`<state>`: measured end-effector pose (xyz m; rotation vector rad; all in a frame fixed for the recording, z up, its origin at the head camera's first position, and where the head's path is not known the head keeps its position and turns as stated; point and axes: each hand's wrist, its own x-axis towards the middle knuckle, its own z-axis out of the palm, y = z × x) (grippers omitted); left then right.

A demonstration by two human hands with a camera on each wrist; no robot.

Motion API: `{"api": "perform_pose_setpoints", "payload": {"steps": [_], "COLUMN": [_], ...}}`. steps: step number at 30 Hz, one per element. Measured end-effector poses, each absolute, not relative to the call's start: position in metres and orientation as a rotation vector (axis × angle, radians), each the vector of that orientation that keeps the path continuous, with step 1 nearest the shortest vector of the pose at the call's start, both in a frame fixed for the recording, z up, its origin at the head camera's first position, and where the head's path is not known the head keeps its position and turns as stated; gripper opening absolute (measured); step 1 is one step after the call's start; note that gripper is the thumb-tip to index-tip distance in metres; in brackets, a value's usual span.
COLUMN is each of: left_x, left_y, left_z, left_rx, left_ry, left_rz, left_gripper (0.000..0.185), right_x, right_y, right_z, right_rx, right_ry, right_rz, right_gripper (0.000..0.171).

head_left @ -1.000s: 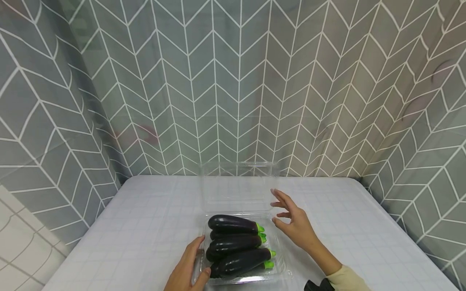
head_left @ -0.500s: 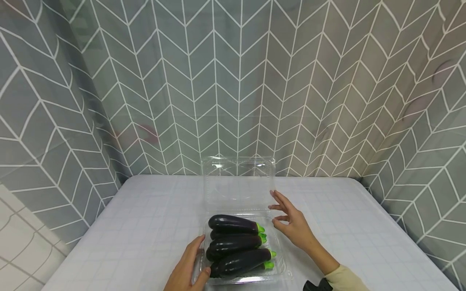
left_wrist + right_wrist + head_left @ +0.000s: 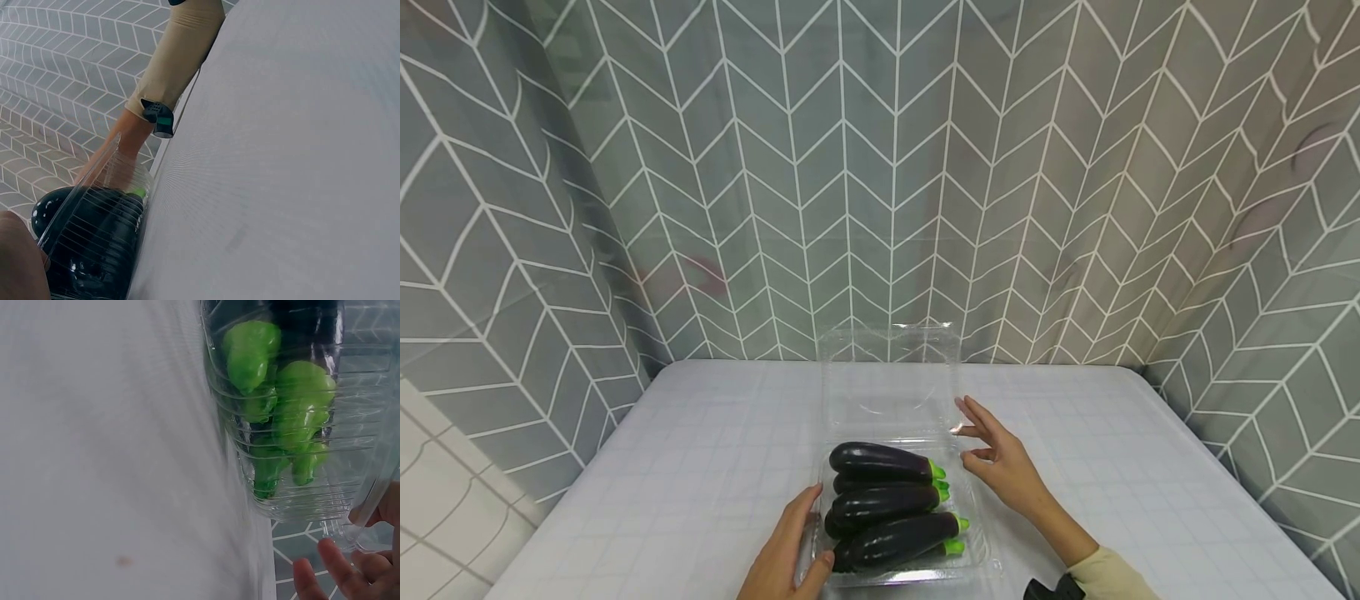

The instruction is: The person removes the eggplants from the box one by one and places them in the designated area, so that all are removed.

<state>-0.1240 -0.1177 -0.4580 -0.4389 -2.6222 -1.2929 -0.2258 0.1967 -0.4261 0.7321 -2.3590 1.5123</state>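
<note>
One clear plastic box (image 3: 895,577), standing on the white table (image 3: 662,483) between your two hands, its front toward you. Contents: several dark eggplants (image 3: 887,504), lying crosswise in a pile, green caps (image 3: 306,403) toward the box's right wall. One clear lid (image 3: 891,400), raised at the rear edge of the box, tilted up. Your left hand (image 3: 786,550): at the left wall, fingers straight along it, thumb at the front-left corner, grip wide. Your right hand (image 3: 1007,467): at the right rear, fingertips against the lid's right edge near the hinge; a narrow gap shows between thumb and fingers, but whether they pinch plastic, you cannot tell. One beige sleeve (image 3: 181,50) on your right arm, with a dark wrist strap (image 3: 156,117). Behind the table, one grey curtain (image 3: 895,183), patterned in white lines.
</note>
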Motion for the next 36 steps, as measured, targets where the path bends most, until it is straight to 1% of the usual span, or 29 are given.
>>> {"api": "perform_pose_setpoints", "payload": {"steps": [7, 14, 25, 29, 36], "left_x": [-0.123, -0.121, -0.12, -0.12, -0.119], "left_y": [-0.119, -0.118, -0.117, -0.117, -0.116], "left_z": [-0.458, -0.456, -0.455, -0.455, -0.454], "left_rx": [-0.438, -0.361, -0.356, -0.357, -0.334], "left_ry": [-2.615, -2.649, -2.66, -2.661, -2.657], "left_rz": [-1.323, -1.371, -1.358, -1.349, -1.373], "left_gripper": [0.07, 0.066, 0.066, 0.066, 0.067], "right_x": [-0.233, -0.218, -0.214, -0.217, -0.229], "right_y": [0.2, 0.193, 0.191, 0.191, 0.198], "right_z": [-0.435, -0.411, -0.411, -0.415, -0.438], "right_rx": [0.746, 0.724, 0.658, 0.658, 0.67], "right_ry": [-2.356, -2.382, -2.427, -2.413, -2.399], "right_rz": [1.575, 1.626, 1.627, 1.664, 1.685], "right_gripper": [0.076, 0.066, 0.061, 0.061, 0.061]}}
